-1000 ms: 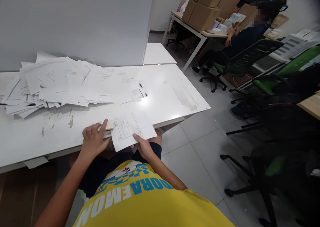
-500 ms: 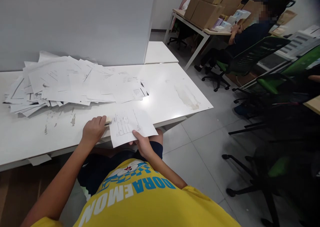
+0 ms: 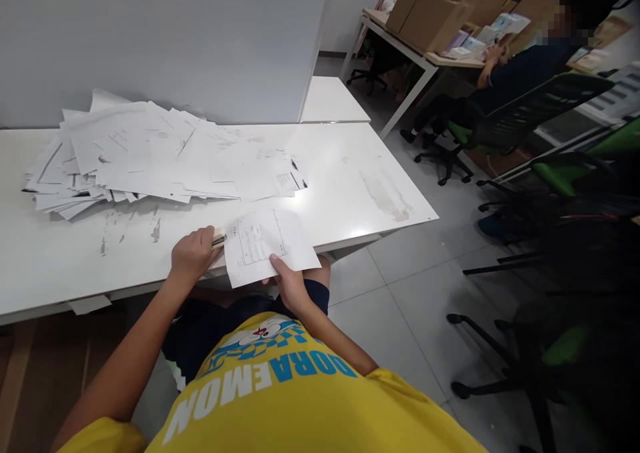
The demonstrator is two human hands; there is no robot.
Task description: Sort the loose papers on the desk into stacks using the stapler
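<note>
My left hand [image 3: 194,253] is closed around a small cream-coloured stapler [image 3: 219,238], most of which the fingers hide. Its dark, metallic-looking front end points at the left edge of a white printed sheet [image 3: 257,243]; whether it touches the paper I cannot tell. With the thumb on top and the fingers underneath, my right hand [image 3: 286,281] pinches the sheet's near edge. The sheet is tilted over the table's front edge, above my lap, and carries a printed frame with lines of text.
Loose papers [image 3: 150,153] lie in a wide heap on the white table [image 3: 345,173], against a grey partition [image 3: 165,40]. Beyond the table's right end, a person [image 3: 525,66] sits at another desk with cardboard boxes [image 3: 430,20]. Office chairs [image 3: 530,116] stand on the right.
The view has shifted slightly, so the table and papers appear further right and higher. More of the stapler's front end shows beside the sheet. Both hands keep their hold.
</note>
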